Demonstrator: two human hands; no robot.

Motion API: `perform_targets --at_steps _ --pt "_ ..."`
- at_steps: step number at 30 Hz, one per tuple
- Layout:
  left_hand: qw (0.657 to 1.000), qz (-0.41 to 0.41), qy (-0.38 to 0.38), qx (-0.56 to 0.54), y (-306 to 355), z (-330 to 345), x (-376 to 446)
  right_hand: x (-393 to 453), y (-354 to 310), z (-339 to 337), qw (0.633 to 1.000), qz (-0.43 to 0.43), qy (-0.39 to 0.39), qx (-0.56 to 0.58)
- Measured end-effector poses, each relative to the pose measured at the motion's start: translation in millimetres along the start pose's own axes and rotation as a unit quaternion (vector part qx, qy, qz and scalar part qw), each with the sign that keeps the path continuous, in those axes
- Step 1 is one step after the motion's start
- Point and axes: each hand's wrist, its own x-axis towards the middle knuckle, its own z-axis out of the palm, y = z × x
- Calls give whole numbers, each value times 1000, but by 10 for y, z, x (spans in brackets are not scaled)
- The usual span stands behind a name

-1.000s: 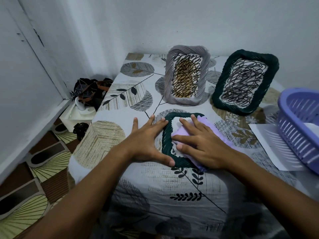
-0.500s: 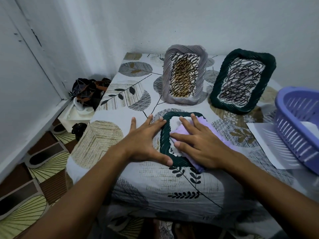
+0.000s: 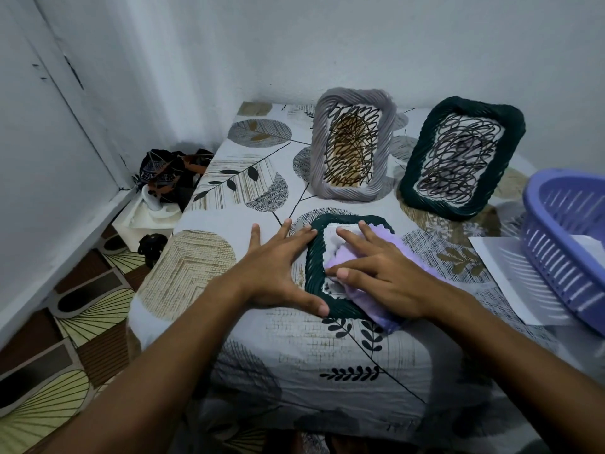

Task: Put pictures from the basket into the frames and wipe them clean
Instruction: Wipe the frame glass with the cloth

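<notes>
A dark green woven frame (image 3: 313, 257) lies flat on the table near the front edge. My left hand (image 3: 278, 273) rests flat beside it, fingers spread, thumb touching its lower left corner. My right hand (image 3: 376, 273) presses a lilac cloth (image 3: 386, 317) onto the frame's glass with straight fingers. Two frames stand upright at the back: a grey one (image 3: 352, 154) and a dark green one (image 3: 458, 158), both holding scribbled pictures. A purple plastic basket (image 3: 569, 244) sits at the right edge with white paper inside.
A white sheet (image 3: 501, 267) lies under the basket. The table's leaf-print cloth (image 3: 229, 191) hangs over the front edge. Walls close off the back and left. On the floor at left sit a white box (image 3: 150, 214) and dark bundled items (image 3: 170, 172).
My right hand has shifted the cloth slightly over the flat frame. My left hand stays in place against the frame.
</notes>
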Motion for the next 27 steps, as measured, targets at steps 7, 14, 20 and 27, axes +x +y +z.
perform_targets --at_steps 7,14,20,27 --pt "1000 0 1 -1 -3 4 -1 -79 -17 66 998 1 57 -17" --pt "1000 -1 1 0 1 -5 -6 -185 92 33 993 4 77 -85" --pt "1000 -1 1 -2 2 2 4 -176 70 65 996 -8 63 -69" --pt "1000 1 3 0 -4 13 -1 -126 4 126 994 -47 62 -73"
